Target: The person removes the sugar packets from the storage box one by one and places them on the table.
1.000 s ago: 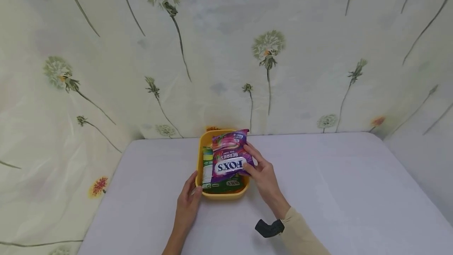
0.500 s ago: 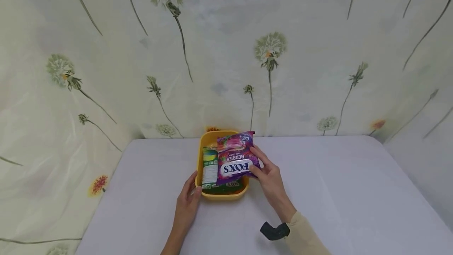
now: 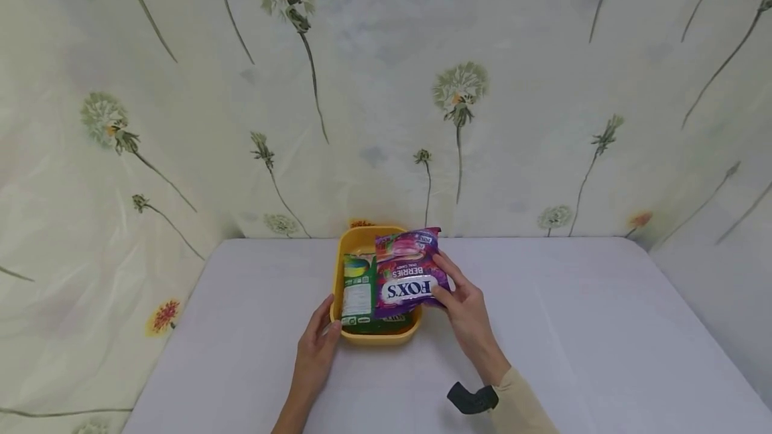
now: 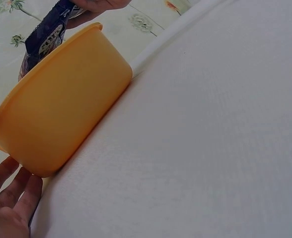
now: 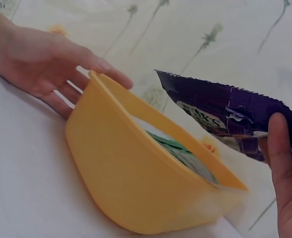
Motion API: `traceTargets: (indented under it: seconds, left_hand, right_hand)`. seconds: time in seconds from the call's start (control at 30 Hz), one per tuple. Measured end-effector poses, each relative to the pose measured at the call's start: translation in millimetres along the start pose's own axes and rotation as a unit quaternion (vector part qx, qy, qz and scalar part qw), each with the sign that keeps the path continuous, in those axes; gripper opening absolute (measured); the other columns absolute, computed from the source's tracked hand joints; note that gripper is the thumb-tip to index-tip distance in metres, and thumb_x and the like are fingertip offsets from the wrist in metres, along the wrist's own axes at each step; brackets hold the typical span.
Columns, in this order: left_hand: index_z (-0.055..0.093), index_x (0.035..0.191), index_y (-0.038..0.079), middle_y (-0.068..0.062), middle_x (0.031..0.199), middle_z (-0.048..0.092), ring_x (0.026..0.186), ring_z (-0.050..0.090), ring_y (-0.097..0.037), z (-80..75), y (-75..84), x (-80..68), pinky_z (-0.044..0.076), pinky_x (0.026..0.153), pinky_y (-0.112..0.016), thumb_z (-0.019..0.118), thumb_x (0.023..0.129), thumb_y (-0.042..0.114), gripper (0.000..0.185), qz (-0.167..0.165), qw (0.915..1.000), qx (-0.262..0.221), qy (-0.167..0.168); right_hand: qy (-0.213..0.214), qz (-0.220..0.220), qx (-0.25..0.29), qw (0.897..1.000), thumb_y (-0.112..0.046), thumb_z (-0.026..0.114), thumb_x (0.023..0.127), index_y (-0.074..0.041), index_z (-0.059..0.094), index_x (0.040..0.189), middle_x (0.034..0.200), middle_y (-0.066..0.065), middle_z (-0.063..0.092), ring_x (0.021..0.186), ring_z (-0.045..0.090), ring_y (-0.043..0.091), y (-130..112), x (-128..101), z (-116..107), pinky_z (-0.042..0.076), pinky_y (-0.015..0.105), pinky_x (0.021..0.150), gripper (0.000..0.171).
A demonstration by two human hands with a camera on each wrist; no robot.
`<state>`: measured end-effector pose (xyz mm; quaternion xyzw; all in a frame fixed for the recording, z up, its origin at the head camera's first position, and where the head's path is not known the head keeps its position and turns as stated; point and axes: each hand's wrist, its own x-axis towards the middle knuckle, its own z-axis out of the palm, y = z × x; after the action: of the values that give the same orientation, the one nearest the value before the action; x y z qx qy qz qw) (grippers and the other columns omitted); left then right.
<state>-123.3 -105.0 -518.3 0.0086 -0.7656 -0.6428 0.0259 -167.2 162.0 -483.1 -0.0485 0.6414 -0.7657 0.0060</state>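
Observation:
My right hand (image 3: 470, 313) pinches the right edge of a purple bag of Fox's Berries candy (image 3: 407, 270), thumb on its front. The bag is tilted over the right part of a yellow plastic tub (image 3: 380, 340). In the right wrist view the candy bag (image 5: 210, 111) is held above the rim. My left hand (image 3: 315, 343) holds the tub's near left corner, its thumb over the rim and its fingers against the outer wall, as the right wrist view shows. Inside the tub lie green Fox's packs (image 3: 357, 293), partly hidden by the purple bag.
The tub stands on a white-covered table (image 3: 579, 327), close to its back edge. Behind rises a backdrop cloth (image 3: 374, 99) printed with dandelions. A black band with a curved piece (image 3: 473, 399) sits on the right wrist at the sleeve.
My right hand has shifted the purple candy bag a little to the right, uncovering more of the green packs. The left hand has stayed at the tub's corner.

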Motion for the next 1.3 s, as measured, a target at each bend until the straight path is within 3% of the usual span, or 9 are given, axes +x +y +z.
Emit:
traceTargets:
  seconds: [0.53,1.3]
  left_hand:
    - [0.039,0.143,0.025,0.002,0.150,0.039,0.135,0.043,-0.018,-0.7,-1.8,-1.0,0.047,0.101,-0.026,0.055,0.095,0.028,0.050,0.003,1.0000,-0.003,-0.002]
    - [0.039,0.143,0.028,0.005,0.150,0.037,0.136,0.042,-0.018,-0.1,1.3,0.2,0.046,0.102,-0.027,0.055,0.095,0.033,0.051,-0.010,0.9999,0.008,-0.003]
  right_hand:
    - [0.017,-0.005,0.019,1.000,-0.012,0.058,0.093,-0.018,0.041,0.144,0.158,-0.007,0.020,0.137,0.035,0.031,-1,-3,-13,0.052,0.023,0.092,0.054]
    - [0.041,-0.004,0.041,0.998,-0.010,0.057,0.094,-0.011,0.036,0.146,0.159,-0.002,0.015,0.140,0.026,0.027,-1,-9,-39,0.050,0.020,0.093,0.056]
